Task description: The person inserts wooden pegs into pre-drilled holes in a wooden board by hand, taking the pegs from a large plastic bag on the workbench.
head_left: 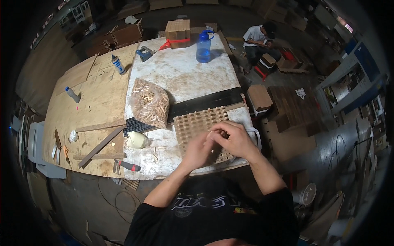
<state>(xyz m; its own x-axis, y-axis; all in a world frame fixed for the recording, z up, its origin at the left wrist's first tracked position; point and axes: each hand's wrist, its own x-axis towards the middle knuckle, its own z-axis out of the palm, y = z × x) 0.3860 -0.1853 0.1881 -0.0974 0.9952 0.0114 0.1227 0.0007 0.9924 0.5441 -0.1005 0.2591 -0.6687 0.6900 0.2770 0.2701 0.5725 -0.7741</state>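
Both hands meet over a light wooden board [185, 132] set with rows of short pegs or holes. My left hand [199, 151] is smeared by motion, its fingers close to the right ones. My right hand [236, 139] has its fingers curled and pinched together; what they hold, if anything, is hidden. A clear plastic bag full of wooden dowels [150, 102] lies open just left of the board. Several loose dowels [155, 156] are scattered on the white tabletop [174, 158], beside a pale yellow wrapped lump [137, 140].
A red-and-black handled tool [129, 165] lies at the near edge, with wooden strips [101, 146] to its left. Farther off stand a glue bottle [118, 64], a nail gun [145, 53], a wooden block [177, 33] and a blue water jug [203, 47]. Another person [261, 41] sits at the far right.
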